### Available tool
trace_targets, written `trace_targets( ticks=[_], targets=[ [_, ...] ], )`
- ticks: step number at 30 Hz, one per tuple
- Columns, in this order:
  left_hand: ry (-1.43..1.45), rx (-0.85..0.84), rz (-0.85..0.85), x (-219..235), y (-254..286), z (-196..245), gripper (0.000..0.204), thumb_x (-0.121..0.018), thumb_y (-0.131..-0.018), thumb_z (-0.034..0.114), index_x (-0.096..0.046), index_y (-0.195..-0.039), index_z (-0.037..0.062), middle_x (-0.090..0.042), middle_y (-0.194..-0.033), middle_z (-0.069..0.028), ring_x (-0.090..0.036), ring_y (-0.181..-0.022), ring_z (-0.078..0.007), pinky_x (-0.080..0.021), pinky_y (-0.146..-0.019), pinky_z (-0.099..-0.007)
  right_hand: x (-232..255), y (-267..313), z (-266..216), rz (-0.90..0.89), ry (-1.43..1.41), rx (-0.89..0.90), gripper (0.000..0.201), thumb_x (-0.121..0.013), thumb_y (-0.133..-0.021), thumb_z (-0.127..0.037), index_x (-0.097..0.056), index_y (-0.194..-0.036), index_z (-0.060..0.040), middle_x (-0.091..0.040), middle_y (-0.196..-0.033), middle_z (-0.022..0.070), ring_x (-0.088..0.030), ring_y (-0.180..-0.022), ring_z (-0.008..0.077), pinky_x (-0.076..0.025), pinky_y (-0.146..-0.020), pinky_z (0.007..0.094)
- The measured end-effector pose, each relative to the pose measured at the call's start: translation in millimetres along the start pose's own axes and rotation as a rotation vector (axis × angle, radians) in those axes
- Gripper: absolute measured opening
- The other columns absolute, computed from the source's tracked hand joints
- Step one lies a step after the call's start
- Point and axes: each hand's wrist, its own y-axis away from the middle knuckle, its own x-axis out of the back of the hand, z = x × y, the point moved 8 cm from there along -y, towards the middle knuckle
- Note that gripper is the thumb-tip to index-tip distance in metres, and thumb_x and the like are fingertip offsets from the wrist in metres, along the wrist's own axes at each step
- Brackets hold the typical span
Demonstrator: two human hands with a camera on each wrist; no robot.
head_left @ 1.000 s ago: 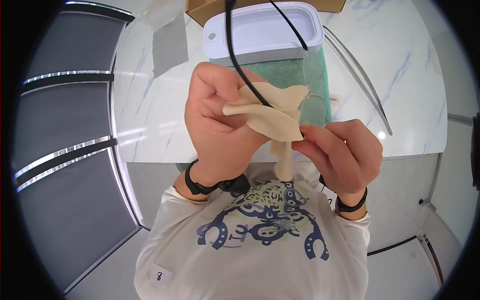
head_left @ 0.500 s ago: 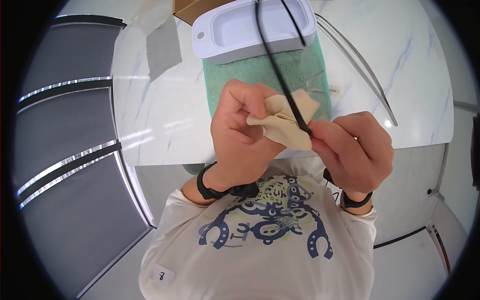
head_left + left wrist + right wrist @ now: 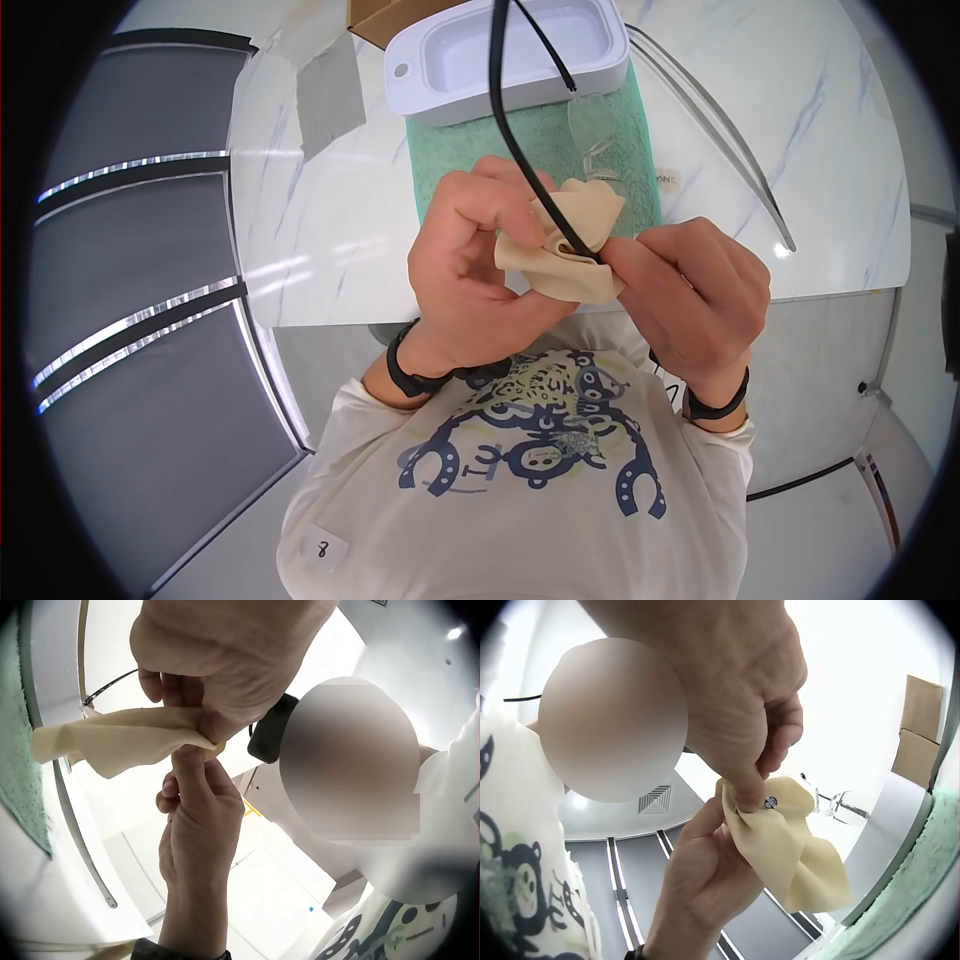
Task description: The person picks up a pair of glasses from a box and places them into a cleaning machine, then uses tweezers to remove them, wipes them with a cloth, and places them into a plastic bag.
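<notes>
Above the near part of the marble-patterned white bench (image 3: pixel 840 150), the fingers of my left hand (image 3: pixel 460 270) and right hand (image 3: pixel 695 290) pinch a beige cloth (image 3: pixel 555 276) around clear, black-armed glasses (image 3: pixel 512 145), presumably steadying the wrapped lens, arms pointing away from me, the front's long axis running forward.

Your cloth (image 3: pixel 545 278) is plain cream, your glasses (image 3: pixel 498 80) black with clear lenses. Toward twelve o'clock, the basin (image 3: pixel 405 95) is pale lilac-white, the towel (image 3: pixel 445 150) green; at eleven, the box (image 3: pixel 385 20) is brown. Your worktop (image 3: pixel 840 170) is white with blue-grey veins, your shirt (image 3: pixel 400 545) off-white with navy and yellow-green cartoon figures.
</notes>
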Motion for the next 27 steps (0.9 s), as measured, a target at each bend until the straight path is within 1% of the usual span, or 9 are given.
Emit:
trace_targets(
  ticks=[1, 5, 10, 11, 13, 16, 20, 24, 27],
  targets=[
    [-0.003, -0.040, -0.003, 0.2, 0.2, 2.5, 0.052, -0.084, -0.070, -0.007, -0.048, -0.103, 0.0091, -0.057, -0.101, -0.0081, -0.058, -0.090, -0.0140, -0.048, -0.078, -0.0272, -0.6, 0.4, -0.7, 0.006, 0.000, 0.005, 0.031, -0.068, -0.061, -0.015, -0.073, -0.090, -0.0054, -0.055, -0.071, 0.0003, -0.052, -0.054, 0.0138, -0.037, -0.043, 0.0261],
    [0.025, -0.029, 0.020, 4.9, -4.1, 6.2, 0.053, -0.085, -0.070, -0.007, -0.047, -0.104, 0.0089, -0.059, -0.100, -0.0088, -0.059, -0.087, -0.0141, -0.048, -0.077, -0.0268, -3.2, -1.0, -3.5, 0.030, -0.002, 0.016, 0.027, -0.070, -0.063, -0.014, -0.072, -0.089, -0.0057, -0.054, -0.070, -0.0002, -0.052, -0.053, 0.0131, -0.037, -0.043, 0.0258],
    [0.162, 0.021, 0.165, 12.1, -10.3, 7.0, 0.052, -0.084, -0.070, -0.007, -0.047, -0.103, 0.0083, -0.060, -0.097, -0.0074, -0.061, -0.087, -0.0132, -0.049, -0.077, -0.0262, -1.3, -4.4, -6.3, 0.028, -0.010, 0.017, 0.026, -0.072, -0.061, -0.012, -0.071, -0.086, -0.0059, -0.052, -0.070, -0.0003, -0.052, -0.053, 0.0127, -0.036, -0.042, 0.0259],
    [0.161, 0.020, 0.165, 13.1, -8.6, 7.6, 0.052, -0.084, -0.070, -0.007, -0.047, -0.103, 0.0083, -0.060, -0.097, -0.0074, -0.061, -0.087, -0.0132, -0.049, -0.077, -0.0262, -1.5, -4.2, -6.8, 0.031, -0.018, 0.016, 0.027, -0.073, -0.060, -0.012, -0.070, -0.086, -0.0057, -0.052, -0.069, -0.0003, -0.052, -0.053, 0.0126, -0.036, -0.042, 0.0261],
    [-0.006, 0.084, -0.041, -0.2, -3.2, 3.9, 0.048, -0.082, -0.072, -0.007, -0.048, -0.101, 0.0083, -0.061, -0.098, -0.0069, -0.062, -0.088, -0.0127, -0.048, -0.077, -0.0258, -1.2, -1.8, -5.5, 0.031, -0.018, 0.010, 0.028, -0.073, -0.058, -0.012, -0.070, -0.085, -0.0054, -0.052, -0.069, -0.0002, -0.052, -0.053, 0.0126, -0.036, -0.042, 0.0262],
    [0.092, 0.155, 0.006, 0.4, 2.0, -6.1, 0.044, -0.081, -0.073, -0.006, -0.048, -0.099, 0.0085, -0.060, -0.097, -0.0061, -0.060, -0.087, -0.0122, -0.047, -0.077, -0.0257, -2.6, 0.9, -3.8, 0.024, -0.013, 0.006, 0.029, -0.073, -0.057, -0.011, -0.070, -0.085, -0.0049, -0.052, -0.069, -0.0001, -0.052, -0.053, 0.0126, -0.037, -0.042, 0.0261],
    [0.166, 0.112, 0.036, 0.3, -0.8, -1.6, 0.047, -0.082, -0.071, -0.008, -0.048, -0.099, 0.0087, -0.059, -0.095, -0.0049, -0.057, -0.086, -0.0116, -0.046, -0.078, -0.0263, -0.1, -4.0, -6.7, 0.010, -0.017, -0.005, 0.029, -0.073, -0.056, -0.010, -0.071, -0.084, -0.0046, -0.053, -0.069, 0.0007, -0.053, -0.054, 0.0132, -0.038, -0.042, 0.0258],
    [0.118, 0.091, 0.032, 4.3, -6.3, 5.3, 0.049, -0.084, -0.070, -0.008, -0.048, -0.098, 0.0084, -0.058, -0.095, -0.0039, -0.056, -0.085, -0.0107, -0.046, -0.078, -0.0255, 1.3, -4.8, -7.9, 0.010, -0.006, 0.001, 0.029, -0.074, -0.055, -0.010, -0.071, -0.084, -0.0045, -0.054, -0.069, 0.0012, -0.055, -0.054, 0.0141, -0.039, -0.043, 0.0257],
    [0.091, 0.140, 0.042, 3.4, -3.0, 0.4, 0.049, -0.085, -0.069, -0.006, -0.049, -0.098, 0.0078, -0.057, -0.094, -0.0024, -0.054, -0.085, -0.0098, -0.045, -0.079, -0.0248, -1.3, -1.4, -4.2, 0.012, -0.027, -0.043, 0.030, -0.077, -0.056, -0.008, -0.072, -0.085, -0.0042, -0.055, -0.070, 0.0016, -0.055, -0.055, 0.0150, -0.040, -0.044, 0.0261]
  ],
)
